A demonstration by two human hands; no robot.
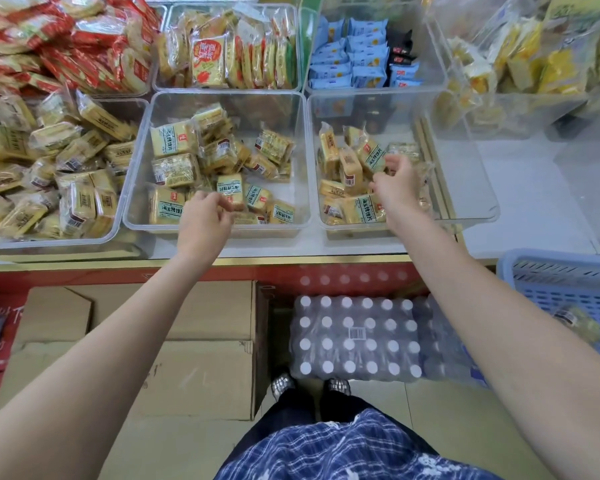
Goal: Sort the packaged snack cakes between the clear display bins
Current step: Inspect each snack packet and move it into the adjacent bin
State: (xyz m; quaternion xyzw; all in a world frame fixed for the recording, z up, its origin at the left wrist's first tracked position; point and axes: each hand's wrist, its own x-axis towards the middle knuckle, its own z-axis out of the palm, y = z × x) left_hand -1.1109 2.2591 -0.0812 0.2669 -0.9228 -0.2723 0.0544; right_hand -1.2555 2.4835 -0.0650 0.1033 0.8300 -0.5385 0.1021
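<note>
Fingers [227, 202] of our left hand [203, 221] curl loosely over yellow plastic-wrapped snack cakes [230, 189] lying flat at mixed angles in the middle clear plastic bin [132, 188]. Our right hand [397, 185] hangs with loosely curled fingers over upright cakes in the right clear bin [478, 188]; whether either hand grips one we cannot tell.

Both bare forearms reach forward and slightly inward, wrists nearly straight. The left hand [201, 216] is palm-down with its fingers [227, 202] curled downward. The right hand [397, 183], farther forward, has its fingers [394, 161] loosely curled.
</note>
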